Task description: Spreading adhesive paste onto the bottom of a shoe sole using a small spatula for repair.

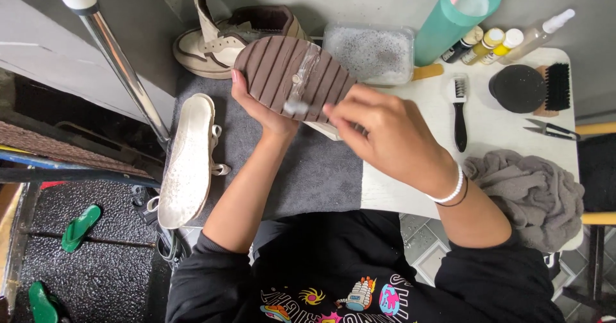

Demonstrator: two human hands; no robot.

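Note:
My left hand [260, 108] holds a shoe turned sole-up; the brown ribbed sole [282, 69] faces me, with a pale streak across its middle. Over the sole's lower edge, my right hand [385, 134] is blurred, fingers pinched on a small grey object [296, 107] that touches the sole. I cannot tell what that object is. A second white and brown high-top shoe [221, 41] stands behind. A pale insole with laces [186, 162] lies to the left on the grey mat [314, 169].
On the white table [494, 130] lie a black-handled brush [460, 111], a round black sponge [517, 88], a bristle brush [557, 87], scissors [550, 129], small bottles [494, 44], a teal cylinder [452, 18], a clear tray [371, 53] and a grey cloth [532, 191]. A metal pole [122, 66] stands left.

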